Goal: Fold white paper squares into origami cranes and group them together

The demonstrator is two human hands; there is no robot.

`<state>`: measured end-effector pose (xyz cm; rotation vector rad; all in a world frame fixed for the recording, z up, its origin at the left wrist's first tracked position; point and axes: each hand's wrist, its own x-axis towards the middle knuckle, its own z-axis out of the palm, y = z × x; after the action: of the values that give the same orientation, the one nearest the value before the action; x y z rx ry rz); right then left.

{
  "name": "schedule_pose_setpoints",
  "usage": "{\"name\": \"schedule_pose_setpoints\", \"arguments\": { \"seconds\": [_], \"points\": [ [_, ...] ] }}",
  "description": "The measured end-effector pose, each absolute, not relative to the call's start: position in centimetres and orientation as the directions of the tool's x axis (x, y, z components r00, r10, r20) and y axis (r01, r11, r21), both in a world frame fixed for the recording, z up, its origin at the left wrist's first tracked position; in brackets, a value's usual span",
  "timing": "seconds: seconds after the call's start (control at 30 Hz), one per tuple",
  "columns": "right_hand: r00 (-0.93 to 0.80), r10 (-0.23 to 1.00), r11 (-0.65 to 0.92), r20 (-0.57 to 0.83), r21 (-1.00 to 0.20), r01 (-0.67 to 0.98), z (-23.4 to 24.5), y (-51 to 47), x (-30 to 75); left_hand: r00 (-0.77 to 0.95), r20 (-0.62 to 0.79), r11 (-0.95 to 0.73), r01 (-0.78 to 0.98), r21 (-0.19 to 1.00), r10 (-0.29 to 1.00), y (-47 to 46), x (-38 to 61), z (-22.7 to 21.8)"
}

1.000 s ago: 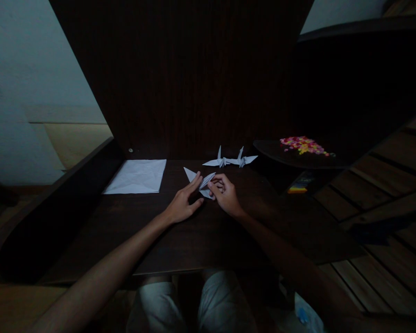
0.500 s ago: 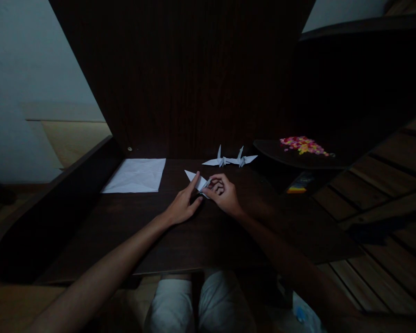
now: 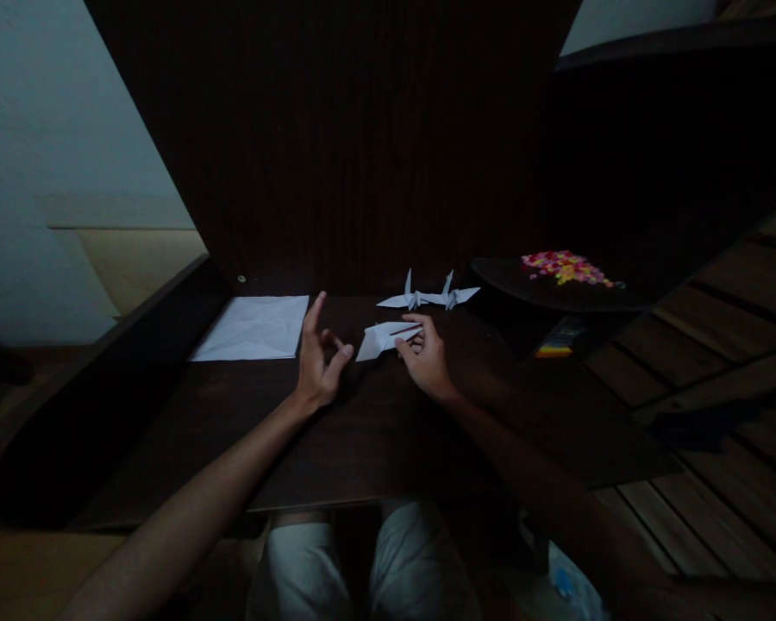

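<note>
My right hand pinches a partly folded white paper piece and holds it just above the dark wooden table. My left hand hovers to the left of the piece with the fingers apart and the index finger raised, holding nothing. Two finished white paper cranes stand side by side at the back of the table, just beyond my right hand. A flat creased white sheet lies to the left of my left hand.
A dark round tray with a heap of small pink and yellow pieces sits at the right. A small multicoloured packet lies below it. A tall dark wooden panel backs the table. My knees show under the table's front edge.
My left hand has let go of the folded piece and lifted away to the left. My right hand has turned the piece so that it points left.
</note>
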<state>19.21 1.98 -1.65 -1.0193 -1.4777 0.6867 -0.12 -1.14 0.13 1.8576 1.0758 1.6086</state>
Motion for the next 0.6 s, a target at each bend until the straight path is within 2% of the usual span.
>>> {"name": "schedule_pose_setpoints", "arguments": {
  "seconds": [0.1, 0.17, 0.27, 0.37, 0.6],
  "points": [
    [0.021, 0.897, 0.438, 0.442, -0.893, 0.106, -1.8, 2.1, 19.2, -0.131, 0.544, -0.523, 0.163, 0.836, 0.829, -0.4, -0.8, 0.4],
    [-0.009, 0.895, 0.445, 0.446, -0.893, 0.067, -1.8, 2.1, 19.2, -0.132, 0.465, -0.455, 0.096, 0.885, 0.875, 0.2, -1.0, 0.3],
    [-0.068, 0.876, 0.482, 0.478, -0.874, 0.063, -1.6, 1.9, 19.1, 0.03, 0.321, -0.321, 0.003, 0.947, 0.947, 0.7, -0.8, 0.2],
    [-0.112, 0.859, 0.509, 0.5, -0.858, 0.073, -1.4, 1.6, 19.0, 0.198, 0.201, -0.203, -0.009, 0.979, 0.959, 0.4, -0.3, 0.2],
    [-0.151, 0.858, 0.502, 0.492, -0.864, 0.034, -1.4, 1.2, 18.8, 0.372, 0.041, -0.068, 0.06, 0.996, 0.927, -0.3, 0.5, 0.4]
  ]
}}
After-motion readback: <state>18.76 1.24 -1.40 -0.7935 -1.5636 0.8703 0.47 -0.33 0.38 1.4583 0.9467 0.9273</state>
